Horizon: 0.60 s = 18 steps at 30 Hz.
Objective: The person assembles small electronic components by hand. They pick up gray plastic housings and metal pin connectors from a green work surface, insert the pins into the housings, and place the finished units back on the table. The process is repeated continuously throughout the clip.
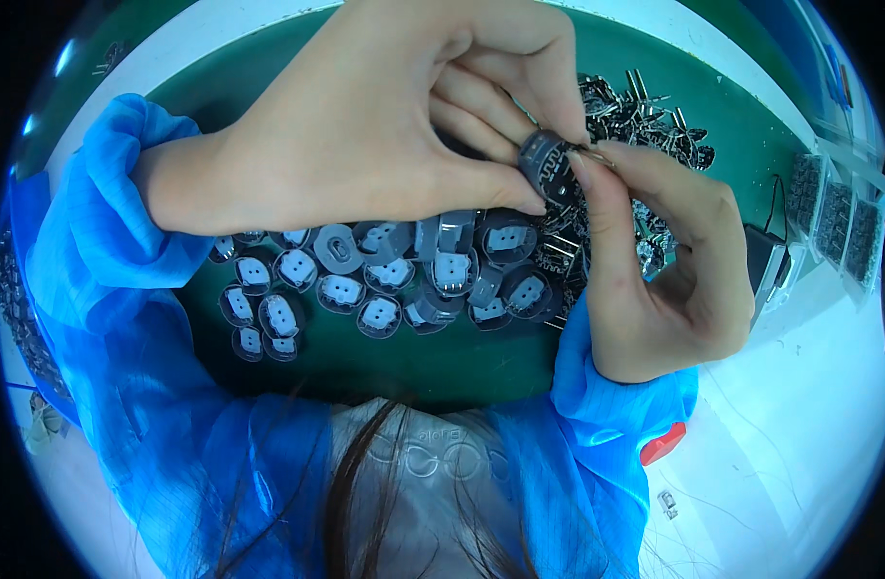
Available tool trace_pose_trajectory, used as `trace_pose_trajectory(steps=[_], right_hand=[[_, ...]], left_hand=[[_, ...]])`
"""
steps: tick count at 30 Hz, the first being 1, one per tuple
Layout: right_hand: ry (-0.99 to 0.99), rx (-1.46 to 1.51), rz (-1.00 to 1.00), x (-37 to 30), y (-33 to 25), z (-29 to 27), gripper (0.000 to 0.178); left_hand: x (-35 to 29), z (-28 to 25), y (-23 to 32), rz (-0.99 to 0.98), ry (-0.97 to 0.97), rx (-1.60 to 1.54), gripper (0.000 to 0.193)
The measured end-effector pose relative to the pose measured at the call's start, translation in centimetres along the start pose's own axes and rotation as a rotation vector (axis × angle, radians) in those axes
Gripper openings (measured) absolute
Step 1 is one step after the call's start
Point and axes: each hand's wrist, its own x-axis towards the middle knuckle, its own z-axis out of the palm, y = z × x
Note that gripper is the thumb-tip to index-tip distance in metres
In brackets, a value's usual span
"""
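Observation:
Above the green mat, my left hand (365,135) grips a small dark round housing with a black circuit board (550,172) between thumb and fingers. From the right, my right hand (679,246) is closed in a pinch at the edge of that board. A thin metal piece (597,157) shows between its thumb and forefinger. Under my left hand lie several grey translucent round housings (342,291), many with a white two-holed insert. A heap of black circuit boards with metal pins (645,121) sits behind my right hand, which hides part of it.
The green mat (404,372) has a pale curved border. To the right stand a dark box-like device (762,261) and clear trays of small dark parts (833,217). A red object (663,444) and a small loose part (667,504) are near my right sleeve. Far left is a blue bin (61,400).

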Motion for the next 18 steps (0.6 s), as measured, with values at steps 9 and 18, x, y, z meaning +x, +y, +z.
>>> trace_pose_trajectory(steps=[9, 18], right_hand=[[-0.098, 0.195, 0.183, 0.0, 0.0, -1.0, 0.022], [0.082, -0.105, 0.006, -0.2, -1.3, 0.7, 0.028]], left_hand=[[-0.5, 0.3, 0.3, -0.037, 0.007, -0.05, 0.026], [-0.5, 0.7, 0.3, -0.056, 0.049, -0.04, 0.024]])
